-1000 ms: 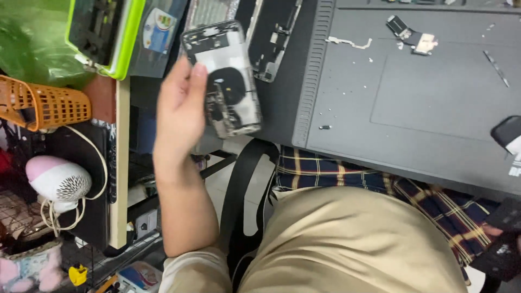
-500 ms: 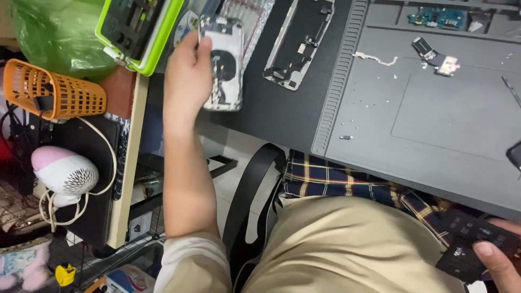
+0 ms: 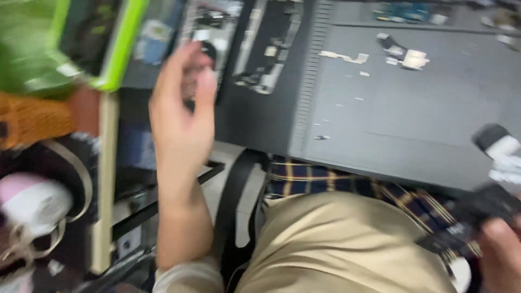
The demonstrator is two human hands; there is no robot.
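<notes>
Left hand (image 3: 182, 116) has come off phone back (image 3: 203, 54); earlier fingers clasped it, now curled loose, nothing clamped. Phone back lies at mat's left edge behind fingers, mostly hidden, blurred; long axis seems to run away from body. Green tray (image 3: 116, 49) at left, contents blurred. Right hand (image 3: 502, 255), low right, grips dark device (image 3: 472, 217), tilted up to right. Grey mat (image 3: 412, 119) carries small parts.

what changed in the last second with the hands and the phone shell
The left hand carried the opened phone shell up onto the dark work mat and now lies over it, grip unclear in the blur. The right hand came into view holding a black device. Loose parts on the mat stayed put.
</notes>
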